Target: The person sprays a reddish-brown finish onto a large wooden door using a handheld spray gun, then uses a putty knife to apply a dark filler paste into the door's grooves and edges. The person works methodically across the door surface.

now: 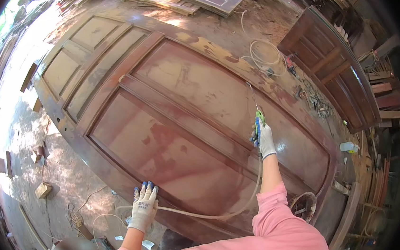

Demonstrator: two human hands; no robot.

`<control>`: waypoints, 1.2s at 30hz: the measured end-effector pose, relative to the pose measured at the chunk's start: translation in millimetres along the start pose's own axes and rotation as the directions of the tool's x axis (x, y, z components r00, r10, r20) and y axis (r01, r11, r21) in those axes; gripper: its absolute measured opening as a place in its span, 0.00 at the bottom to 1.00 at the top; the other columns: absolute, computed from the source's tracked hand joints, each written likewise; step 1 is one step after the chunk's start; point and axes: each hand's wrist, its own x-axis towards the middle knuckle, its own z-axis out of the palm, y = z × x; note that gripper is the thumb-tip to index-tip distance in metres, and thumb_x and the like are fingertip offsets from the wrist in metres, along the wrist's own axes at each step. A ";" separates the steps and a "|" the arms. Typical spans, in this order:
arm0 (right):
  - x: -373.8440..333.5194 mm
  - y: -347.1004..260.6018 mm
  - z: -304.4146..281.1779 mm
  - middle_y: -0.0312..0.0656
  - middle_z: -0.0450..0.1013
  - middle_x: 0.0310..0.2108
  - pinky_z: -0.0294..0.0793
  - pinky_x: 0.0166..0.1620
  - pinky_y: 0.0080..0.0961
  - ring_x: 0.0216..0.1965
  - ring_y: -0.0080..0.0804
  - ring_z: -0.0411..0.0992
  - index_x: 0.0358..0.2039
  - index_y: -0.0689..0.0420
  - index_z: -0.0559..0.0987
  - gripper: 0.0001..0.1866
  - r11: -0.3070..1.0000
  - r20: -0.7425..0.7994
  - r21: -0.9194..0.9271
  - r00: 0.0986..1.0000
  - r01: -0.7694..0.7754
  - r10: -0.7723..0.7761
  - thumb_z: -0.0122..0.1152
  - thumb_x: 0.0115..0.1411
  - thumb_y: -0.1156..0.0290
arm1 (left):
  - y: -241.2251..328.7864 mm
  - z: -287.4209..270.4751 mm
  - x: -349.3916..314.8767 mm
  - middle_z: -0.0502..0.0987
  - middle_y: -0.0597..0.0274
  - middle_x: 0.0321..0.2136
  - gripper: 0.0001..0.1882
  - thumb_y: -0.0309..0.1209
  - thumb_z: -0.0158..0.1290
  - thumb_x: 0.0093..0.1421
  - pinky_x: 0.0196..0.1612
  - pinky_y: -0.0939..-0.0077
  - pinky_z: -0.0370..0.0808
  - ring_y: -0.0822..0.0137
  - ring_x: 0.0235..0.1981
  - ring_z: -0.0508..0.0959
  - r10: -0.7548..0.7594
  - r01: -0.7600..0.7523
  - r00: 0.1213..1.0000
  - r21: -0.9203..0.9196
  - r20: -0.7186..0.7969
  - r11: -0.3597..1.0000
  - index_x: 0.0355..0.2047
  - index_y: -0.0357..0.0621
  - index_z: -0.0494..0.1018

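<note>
– Pink sleeves [284, 220] are lying nearest; where are your hands resting?

– Your gloved left hand [144, 207] is resting at the near-left edge of the door panel [176, 174], fingers extending; whether it is gripping the hose [217, 217] running past, we cannot tell. Your right hand [266, 140] is wrapping firmly round the green-handled tool [260, 115], which is hanging over the panel, inside its right edge.

– How is it handling for you?

– Probably lightly, though the soft hose may be dragging on your wrist. You are best holding the handle, since the slender rod [253, 96] ahead is looking stiff but bendable. Whether its tip is touching, we cannot tell.

– And that panel?

– Likely heavy, stiff, perhaps slippery where it is shining. Beyond its far-right edge, another door [330, 68] is leaning.
</note>
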 end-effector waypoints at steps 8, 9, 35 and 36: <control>53.7 -34.2 52.1 0.36 0.70 0.15 0.62 0.11 0.24 0.11 0.29 0.69 0.33 0.55 0.75 0.27 0.998 0.107 0.024 0.992 0.064 -0.066 0.58 0.67 0.39 | -9.2 -0.6 10.8 0.63 0.46 0.70 0.30 0.33 0.51 0.64 0.75 0.45 0.50 0.48 0.73 0.60 0.015 -0.014 1.000 0.021 -0.017 1.000 0.67 0.43 0.66; 58.9 -41.1 60.1 0.37 0.70 0.15 0.62 0.11 0.25 0.11 0.29 0.69 0.32 0.55 0.75 0.28 0.998 0.134 -0.018 0.990 0.053 -0.050 0.58 0.67 0.39 | -10.1 0.0 10.8 0.63 0.46 0.70 0.30 0.33 0.51 0.64 0.75 0.45 0.50 0.48 0.73 0.59 0.020 -0.020 1.000 0.024 -0.017 1.000 0.67 0.43 0.65; -53.0 35.2 -61.9 0.36 0.72 0.16 0.64 0.10 0.24 0.11 0.30 0.71 0.34 0.55 0.75 0.27 0.993 0.047 0.113 0.998 -0.036 0.031 0.56 0.68 0.40 | 86.9 -4.9 33.8 0.73 0.50 0.62 0.20 0.27 0.51 0.65 0.71 0.51 0.62 0.47 0.67 0.68 0.181 -0.196 0.962 -0.054 -0.202 0.979 0.58 0.44 0.74; -60.0 42.4 -60.0 0.36 0.72 0.16 0.64 0.10 0.23 0.11 0.29 0.72 0.34 0.55 0.75 0.27 0.988 0.035 0.150 0.999 -0.027 0.022 0.56 0.68 0.40 | 95.7 -6.0 36.3 0.73 0.51 0.62 0.20 0.27 0.51 0.65 0.71 0.51 0.62 0.47 0.67 0.68 0.184 -0.201 0.960 -0.064 -0.210 0.978 0.58 0.44 0.74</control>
